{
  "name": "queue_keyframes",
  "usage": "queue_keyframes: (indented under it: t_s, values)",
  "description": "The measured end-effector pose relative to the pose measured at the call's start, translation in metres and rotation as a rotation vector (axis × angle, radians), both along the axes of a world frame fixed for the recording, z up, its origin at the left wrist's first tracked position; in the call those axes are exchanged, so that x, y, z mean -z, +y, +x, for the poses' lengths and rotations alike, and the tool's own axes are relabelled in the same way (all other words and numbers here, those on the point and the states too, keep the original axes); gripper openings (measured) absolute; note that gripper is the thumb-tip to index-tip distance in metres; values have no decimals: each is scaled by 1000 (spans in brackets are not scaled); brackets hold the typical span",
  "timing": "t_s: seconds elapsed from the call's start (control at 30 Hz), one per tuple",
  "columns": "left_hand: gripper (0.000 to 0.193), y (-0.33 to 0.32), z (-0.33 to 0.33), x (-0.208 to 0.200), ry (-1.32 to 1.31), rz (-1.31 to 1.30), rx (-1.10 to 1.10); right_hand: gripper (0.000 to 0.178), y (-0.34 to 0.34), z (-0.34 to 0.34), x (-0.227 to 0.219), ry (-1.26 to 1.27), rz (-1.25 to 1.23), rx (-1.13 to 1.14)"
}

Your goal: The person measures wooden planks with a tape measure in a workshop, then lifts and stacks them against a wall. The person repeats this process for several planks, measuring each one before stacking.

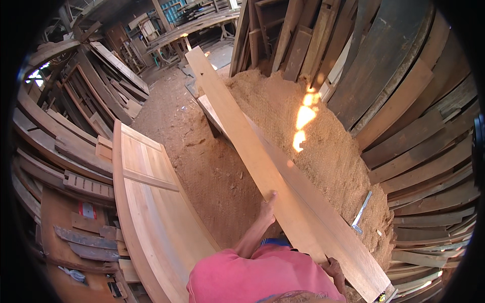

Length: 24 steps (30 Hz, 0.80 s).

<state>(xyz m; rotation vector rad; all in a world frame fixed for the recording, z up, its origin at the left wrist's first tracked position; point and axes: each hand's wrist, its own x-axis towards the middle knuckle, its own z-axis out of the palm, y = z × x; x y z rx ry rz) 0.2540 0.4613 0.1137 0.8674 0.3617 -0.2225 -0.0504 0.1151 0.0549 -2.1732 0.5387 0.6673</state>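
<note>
Plank [242, 146] slants over the wider board [341, 242], my left fingers [270, 202] clasping its left edge; right fingers [332, 267], near its close end, I can't judge. Seemingly I'm steadying it; next calls for level support.

A long board [237, 136] runs from near centre to far centre, over a second plank [343, 252] that shows along its right side. The left hand [269, 208] is at the board's left edge; the right hand [333, 268] is at its near end. Left of the board is a framed panel [156, 207], with stacked timber [76, 136] farther left. Right of the plank, a carpenter's square [361, 212] lies on sawdust [333, 166], before leaning planks [389, 45]. At the far end is a bench [202, 22].
</note>
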Motion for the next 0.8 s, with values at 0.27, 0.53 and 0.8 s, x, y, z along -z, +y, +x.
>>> queue_keyframes:
  t_s: [0.27,0.53,0.8]
  values:
    - [59,0,14,63,140,-36,-6,66,3,2,-26,56,-128,89]
    - [66,11,24,107,387,-5,19,65,-14,28,-28,192,-90,47]
    - [65,30,93,140,542,176,186,93,-33,92,34,193,-168,-55]
